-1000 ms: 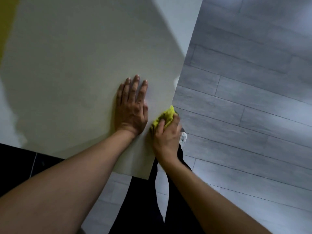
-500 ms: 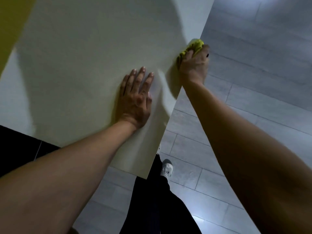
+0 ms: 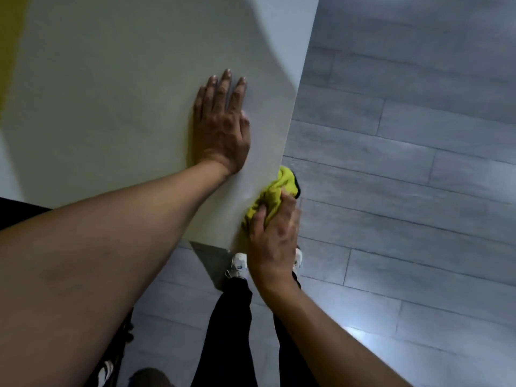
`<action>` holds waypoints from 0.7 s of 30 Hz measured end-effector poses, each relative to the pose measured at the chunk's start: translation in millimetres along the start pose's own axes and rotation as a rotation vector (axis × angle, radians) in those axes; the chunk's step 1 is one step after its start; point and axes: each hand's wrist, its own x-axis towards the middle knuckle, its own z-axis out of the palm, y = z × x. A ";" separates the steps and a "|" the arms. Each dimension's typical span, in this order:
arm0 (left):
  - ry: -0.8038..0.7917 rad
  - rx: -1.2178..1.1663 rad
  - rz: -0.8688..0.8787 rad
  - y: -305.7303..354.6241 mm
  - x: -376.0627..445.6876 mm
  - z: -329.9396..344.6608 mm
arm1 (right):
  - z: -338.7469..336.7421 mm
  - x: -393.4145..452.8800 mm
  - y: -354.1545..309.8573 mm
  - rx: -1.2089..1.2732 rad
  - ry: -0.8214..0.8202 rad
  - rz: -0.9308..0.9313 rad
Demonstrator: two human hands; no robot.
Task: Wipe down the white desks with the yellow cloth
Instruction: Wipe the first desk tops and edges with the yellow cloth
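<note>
cloth [image 3: 275, 195]: yellow, bunched, pressed against the right-hand edge of the white desk [image 3: 134, 107], close to the near corner, at about 4 o'clock from the middle of the desktop. part of it hangs past the edge over the grey plank floor [image 3: 418, 163].

step in hand: edge wiping. judging by where the cloth sits, the side rim of the desk is being cleaned, not the flat top.

right hand [image 3: 275, 241]: fingers curled over the cloth, gripping it from the near side, thumb toward the desktop. the forearm runs in from 5 o'clock, wrist roughly straight.

left hand [image 3: 222, 127]: flat on the desktop, palm down, fingers straight and together, pointing to 12 o'clock. it holds nothing and appears to brace the body. its forearm crosses in from 8 o'clock. the two hands lie near each other but do not touch; the cloth is at 5 o'clock from the left hand.

next move, as a judgement: run the cloth along the rim toward 12 o'clock with steady sideways pressure, keeping it wrapped over the edge so it does not slip off. the near corner, just beside the cloth at 7 o'clock, likely needs a pass as well.

below the corner: white shoes [image 3: 240, 265] and dark trousers [image 3: 229, 331].
</note>
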 end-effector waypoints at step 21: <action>-0.047 0.030 0.096 -74.9 -116.3 -22.5 | -2.8 104.8 -59.9 -0.047 0.160 -0.033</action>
